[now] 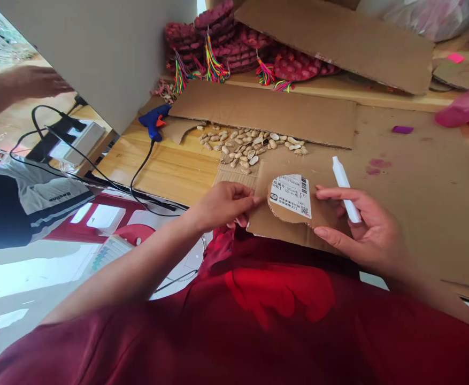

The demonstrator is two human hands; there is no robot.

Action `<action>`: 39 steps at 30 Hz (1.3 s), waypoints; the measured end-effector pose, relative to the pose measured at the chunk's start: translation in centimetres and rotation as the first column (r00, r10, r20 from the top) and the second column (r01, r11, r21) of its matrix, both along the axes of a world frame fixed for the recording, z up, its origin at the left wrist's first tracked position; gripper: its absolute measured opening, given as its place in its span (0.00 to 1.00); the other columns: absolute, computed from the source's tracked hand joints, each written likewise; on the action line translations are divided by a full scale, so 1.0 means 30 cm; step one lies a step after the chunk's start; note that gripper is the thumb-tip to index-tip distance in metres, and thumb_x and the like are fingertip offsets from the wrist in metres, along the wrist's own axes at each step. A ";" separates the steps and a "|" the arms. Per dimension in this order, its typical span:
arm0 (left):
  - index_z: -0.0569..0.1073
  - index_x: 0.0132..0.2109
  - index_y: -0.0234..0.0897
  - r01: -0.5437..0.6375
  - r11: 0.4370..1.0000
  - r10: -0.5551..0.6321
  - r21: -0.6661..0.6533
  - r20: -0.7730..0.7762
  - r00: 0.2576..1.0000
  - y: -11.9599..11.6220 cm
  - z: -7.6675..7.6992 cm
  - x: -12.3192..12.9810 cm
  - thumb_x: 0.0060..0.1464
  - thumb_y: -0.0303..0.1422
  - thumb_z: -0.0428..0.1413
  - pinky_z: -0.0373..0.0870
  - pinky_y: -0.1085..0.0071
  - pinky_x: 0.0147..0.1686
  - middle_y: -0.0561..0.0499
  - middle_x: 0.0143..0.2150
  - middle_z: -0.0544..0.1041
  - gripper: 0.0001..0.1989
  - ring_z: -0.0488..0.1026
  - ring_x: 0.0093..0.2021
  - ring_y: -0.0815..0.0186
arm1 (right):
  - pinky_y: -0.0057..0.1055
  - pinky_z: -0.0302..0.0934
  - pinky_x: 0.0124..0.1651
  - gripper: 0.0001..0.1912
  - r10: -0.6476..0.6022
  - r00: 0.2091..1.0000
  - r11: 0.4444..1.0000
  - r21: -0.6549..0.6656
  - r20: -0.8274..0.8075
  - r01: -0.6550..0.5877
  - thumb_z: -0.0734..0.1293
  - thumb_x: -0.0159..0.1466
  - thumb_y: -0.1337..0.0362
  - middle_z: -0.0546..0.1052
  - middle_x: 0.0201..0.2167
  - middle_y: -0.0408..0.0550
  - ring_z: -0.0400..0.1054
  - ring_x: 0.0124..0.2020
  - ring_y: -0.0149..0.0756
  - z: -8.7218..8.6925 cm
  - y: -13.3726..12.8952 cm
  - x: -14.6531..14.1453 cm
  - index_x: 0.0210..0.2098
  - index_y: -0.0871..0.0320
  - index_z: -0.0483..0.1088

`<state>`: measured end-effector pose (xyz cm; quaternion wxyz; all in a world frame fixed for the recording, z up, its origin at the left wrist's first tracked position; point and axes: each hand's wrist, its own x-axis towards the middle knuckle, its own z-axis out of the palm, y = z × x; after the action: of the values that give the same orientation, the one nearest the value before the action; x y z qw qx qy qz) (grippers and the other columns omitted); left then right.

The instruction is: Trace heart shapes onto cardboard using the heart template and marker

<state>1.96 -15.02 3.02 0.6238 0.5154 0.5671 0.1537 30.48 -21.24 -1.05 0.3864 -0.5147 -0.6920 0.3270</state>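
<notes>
A rounded cardboard piece (276, 211) with a printed white label lies on a larger cardboard sheet (258, 227) at the table's front edge. My right hand (364, 230) has a white marker (345, 187) resting between its fingers, and its thumb and index fingertip are near the right side of the rounded piece. On the other side, my left hand (232, 206) pinches at the left edge of the larger sheet, its thumb and index finger close together. What lies between those fingertips is too small to make out.
Peanuts (250, 147) are scattered behind the cardboard. A blue glue gun (154, 120) with a black cord lies at the back left, near a power strip (79, 141). Red tasselled items (226, 48) stand behind. Another person's hand (37, 83) shows at left. A purple cap (402, 129) lies right.
</notes>
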 end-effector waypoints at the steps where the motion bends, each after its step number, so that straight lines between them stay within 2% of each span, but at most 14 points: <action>1: 0.76 0.34 0.34 0.038 0.999 -0.037 0.008 -0.049 0.998 0.017 0.003 0.010 0.66 0.34 0.59 0.61 0.81 0.16 0.56 0.18 0.72 0.11 0.72 0.18 0.72 | 0.58 0.65 0.69 0.25 0.007 1.000 1.000 0.018 0.026 -0.007 0.75 0.64 0.56 0.76 0.63 0.49 0.67 0.69 0.56 0.001 -0.001 -0.002 0.60 0.43 0.71; 3: 0.72 0.28 0.35 0.094 0.993 -0.085 0.066 -0.134 0.987 0.036 0.002 0.026 0.66 0.31 0.58 0.60 0.82 0.18 0.56 0.15 0.71 0.15 0.70 0.16 0.74 | 0.59 0.62 0.71 0.27 0.019 0.997 0.999 0.035 0.081 -0.022 0.76 0.64 0.57 0.75 0.65 0.49 0.66 0.70 0.57 0.003 -0.005 -0.007 0.61 0.43 0.70; 7: 0.69 0.27 0.36 0.110 0.986 -0.089 0.126 -0.161 0.983 0.038 -0.017 0.031 0.65 0.27 0.57 0.63 0.82 0.19 0.58 0.16 0.72 0.15 0.71 0.16 0.74 | 0.57 0.61 0.73 0.29 0.040 0.980 0.997 0.054 0.197 -0.052 0.76 0.63 0.57 0.72 0.68 0.50 0.64 0.71 0.56 0.003 -0.008 -0.014 0.62 0.46 0.69; 13: 0.71 0.30 0.36 0.029 0.984 -0.006 0.177 -0.126 0.992 0.032 -0.041 0.012 0.66 0.30 0.57 0.64 0.80 0.16 0.57 0.21 0.76 0.13 0.71 0.15 0.74 | 0.57 0.61 0.71 0.30 0.056 0.960 0.992 0.091 0.274 -0.084 0.76 0.62 0.59 0.74 0.66 0.51 0.66 0.70 0.56 -0.010 0.009 -0.028 0.62 0.47 0.69; 19: 0.71 0.31 0.35 -0.012 0.990 0.024 0.137 -0.085 0.996 0.034 -0.020 0.003 0.66 0.30 0.57 0.65 0.80 0.17 0.54 0.24 0.78 0.12 0.71 0.17 0.74 | 0.58 0.63 0.69 0.28 0.080 0.939 0.984 0.124 0.333 -0.128 0.75 0.63 0.60 0.75 0.63 0.51 0.68 0.68 0.57 -0.018 0.031 -0.046 0.61 0.46 0.68; 23: 0.72 0.35 0.35 -0.083 0.966 0.090 0.244 -0.018 0.996 0.026 -0.030 -0.012 0.65 0.29 0.57 0.71 0.80 0.21 0.53 0.28 0.79 0.07 0.73 0.22 0.74 | 0.58 0.64 0.67 0.29 0.090 0.931 0.981 0.131 0.354 -0.145 0.74 0.63 0.60 0.76 0.61 0.51 0.69 0.66 0.57 -0.018 0.043 -0.051 0.62 0.45 0.67; 27: 0.75 0.42 0.34 -0.140 0.944 0.123 0.298 0.075 0.990 0.008 -0.054 -0.036 0.64 0.28 0.56 0.77 0.78 0.30 0.51 0.37 0.81 0.04 0.77 0.29 0.74 | 0.55 0.67 0.65 0.28 0.092 0.925 0.980 0.133 0.369 -0.151 0.74 0.63 0.59 0.76 0.60 0.52 0.70 0.65 0.56 -0.014 0.049 -0.056 0.61 0.47 0.68; 31: 0.78 0.46 0.34 -0.106 0.929 0.078 0.355 0.091 0.993 -0.017 -0.074 -0.051 0.63 0.28 0.56 0.79 0.76 0.38 0.50 0.42 0.82 0.08 0.78 0.36 0.73 | 0.53 0.68 0.63 0.27 0.108 0.921 0.978 0.127 0.374 -0.167 0.74 0.64 0.58 0.76 0.60 0.52 0.71 0.64 0.55 -0.008 0.052 -0.062 0.61 0.47 0.69; 35: 0.78 0.52 0.35 -0.047 0.904 0.011 0.425 0.087 0.996 -0.038 -0.082 -0.055 0.61 0.28 0.58 0.79 0.73 0.42 0.49 0.45 0.82 0.13 0.80 0.43 0.68 | 0.54 0.68 0.63 0.26 0.102 0.919 0.977 0.135 0.380 -0.164 0.75 0.63 0.58 0.76 0.59 0.52 0.71 0.63 0.56 -0.007 0.053 -0.066 0.60 0.48 0.70; 39: 0.80 0.52 0.36 0.081 0.819 -0.029 0.568 -0.100 0.995 -0.054 -0.069 -0.048 0.62 0.27 0.56 0.78 0.68 0.47 0.49 0.45 0.83 0.14 0.80 0.44 0.66 | 0.55 0.68 0.63 0.26 0.094 0.918 0.976 0.145 0.386 -0.161 0.75 0.63 0.56 0.77 0.59 0.51 0.71 0.63 0.57 -0.010 0.056 -0.069 0.59 0.46 0.70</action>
<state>0.52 -16.65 0.94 0.4197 0.7009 0.5064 0.2759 28.41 -19.55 -1.36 0.2676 -0.4861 -0.8111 0.1852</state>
